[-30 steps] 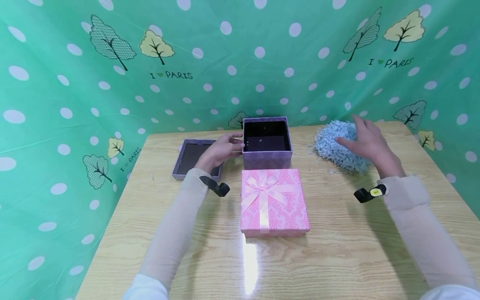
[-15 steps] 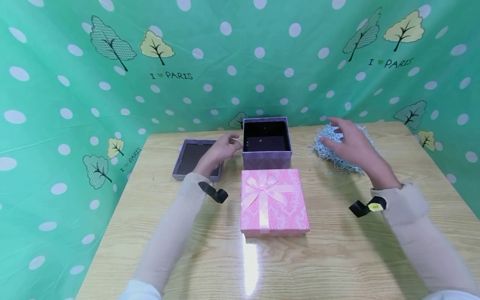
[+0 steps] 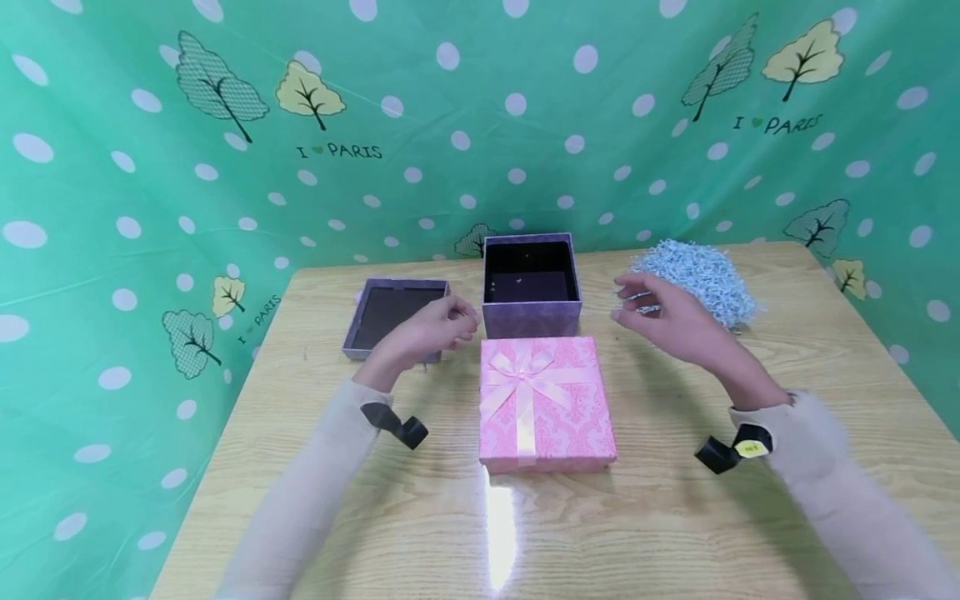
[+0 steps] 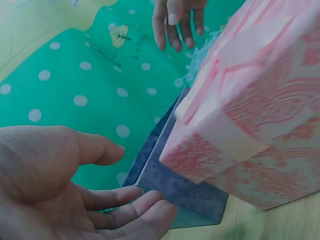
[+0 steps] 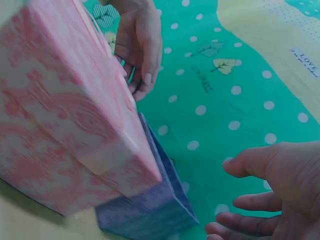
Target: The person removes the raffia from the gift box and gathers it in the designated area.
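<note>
the left hand (image 3: pixel 429 329) hangs above the near right corner of a shallow purple lid (image 3: pixel 390 312), just left of the purple box (image 3: pixel 531 318). its grip is apart: in the left wrist view the thumb stands away from loosely bent fingers. whether its fingertips touch the purple box cannot be told. the right hand (image 3: pixel 675 321) is in front of a heap of blue shredded paper (image 3: pixel 705 279) on the far right, overlapping its near left edge in the head view. its grip is apart too, thumb and fingers spread around a gap and turned toward the left.

a closed pink box (image 3: pixel 555 421) sits near the middle of the bench (image 3: pixel 600 533), between the hands and nearer the person, with a pale pink bow (image 3: pixel 523 375) and ribbon across its patterned top. the purple box stands upright just beyond it, its dark inside facing up. the lid lies to the left of the purple box, inner side up. behind everything hangs a green cloth (image 3: pixel 420 100) with pale dots and printed trees.
</note>
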### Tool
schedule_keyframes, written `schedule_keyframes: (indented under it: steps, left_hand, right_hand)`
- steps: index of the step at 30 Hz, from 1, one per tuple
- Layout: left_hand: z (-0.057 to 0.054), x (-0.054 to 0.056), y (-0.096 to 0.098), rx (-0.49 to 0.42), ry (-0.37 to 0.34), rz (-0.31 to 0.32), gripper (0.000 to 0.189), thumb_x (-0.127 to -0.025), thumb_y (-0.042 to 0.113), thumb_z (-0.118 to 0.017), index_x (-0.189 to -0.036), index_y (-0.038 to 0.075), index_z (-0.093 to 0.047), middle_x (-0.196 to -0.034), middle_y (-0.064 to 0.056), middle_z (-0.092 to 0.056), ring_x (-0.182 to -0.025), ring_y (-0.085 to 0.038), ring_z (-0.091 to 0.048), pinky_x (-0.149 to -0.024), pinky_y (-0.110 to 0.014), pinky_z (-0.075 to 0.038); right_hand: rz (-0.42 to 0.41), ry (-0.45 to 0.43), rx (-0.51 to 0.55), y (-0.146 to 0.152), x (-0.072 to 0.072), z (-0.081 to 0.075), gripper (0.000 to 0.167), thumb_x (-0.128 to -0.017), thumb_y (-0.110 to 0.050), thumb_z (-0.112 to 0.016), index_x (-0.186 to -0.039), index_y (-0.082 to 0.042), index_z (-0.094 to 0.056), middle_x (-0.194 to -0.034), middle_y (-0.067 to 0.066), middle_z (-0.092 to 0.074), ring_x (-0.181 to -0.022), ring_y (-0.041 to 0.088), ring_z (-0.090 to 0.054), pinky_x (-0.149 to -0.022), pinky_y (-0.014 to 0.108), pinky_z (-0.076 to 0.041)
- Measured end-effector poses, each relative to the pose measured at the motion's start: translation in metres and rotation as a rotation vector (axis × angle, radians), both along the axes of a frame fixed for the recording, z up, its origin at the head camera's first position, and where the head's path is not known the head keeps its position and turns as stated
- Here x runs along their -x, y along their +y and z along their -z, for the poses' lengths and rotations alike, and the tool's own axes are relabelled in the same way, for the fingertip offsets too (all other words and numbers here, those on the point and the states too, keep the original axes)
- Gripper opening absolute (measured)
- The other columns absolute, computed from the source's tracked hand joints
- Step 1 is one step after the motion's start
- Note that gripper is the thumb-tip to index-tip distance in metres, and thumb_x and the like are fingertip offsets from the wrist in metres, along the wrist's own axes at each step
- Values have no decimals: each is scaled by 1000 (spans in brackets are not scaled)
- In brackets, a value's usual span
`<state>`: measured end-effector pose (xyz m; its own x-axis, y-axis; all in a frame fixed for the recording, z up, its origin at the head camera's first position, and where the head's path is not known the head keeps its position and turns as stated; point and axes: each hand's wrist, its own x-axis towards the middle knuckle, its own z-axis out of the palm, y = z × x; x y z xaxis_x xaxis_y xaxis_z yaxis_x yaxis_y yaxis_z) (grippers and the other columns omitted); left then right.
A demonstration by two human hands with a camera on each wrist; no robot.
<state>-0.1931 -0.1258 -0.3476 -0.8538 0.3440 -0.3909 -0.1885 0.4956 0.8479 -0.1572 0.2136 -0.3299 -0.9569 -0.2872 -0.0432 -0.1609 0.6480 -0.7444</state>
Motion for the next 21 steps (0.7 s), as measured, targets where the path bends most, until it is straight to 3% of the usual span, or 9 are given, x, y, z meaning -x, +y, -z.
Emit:
schedule_keyframes:
  steps: [12, 16, 21]
  left_hand:
    - [10, -29, -4, -63, -49, 56, 30, -99, 18, -52, -121, -2, -48, -117, -24, -54, -111, -37, -55, -91, -37, -55]
    - [13, -35, -6, -72, -79, 75, 34, -99, 20, -52, -124, -1, -46, -113, -19, -57, -111, -34, -58, -92, -37, -55]
    - [15, -41, -6, -106, -137, 86, 37, -99, 19, -52, -128, -1, -43, -113, -18, -60, -103, -27, -63, -94, -42, -53]
  right_hand:
    - [-95, -105, 82, -9, -17, 26, 47, -96, -22, -57, -137, -2, -44, -124, 19, -56, -115, 33, -56, -92, 45, -50]
    - [-109, -137, 112, -11, -22, 33, 47, -96, -21, -59, -135, 1, -45, -122, 19, -57, -112, 32, -56, -92, 42, -49]
    - [-123, -241, 184, -14, -27, 42, 52, -95, -24, -59, -137, 2, -41, -122, 20, -55, -110, 30, -55, -89, 35, -51]
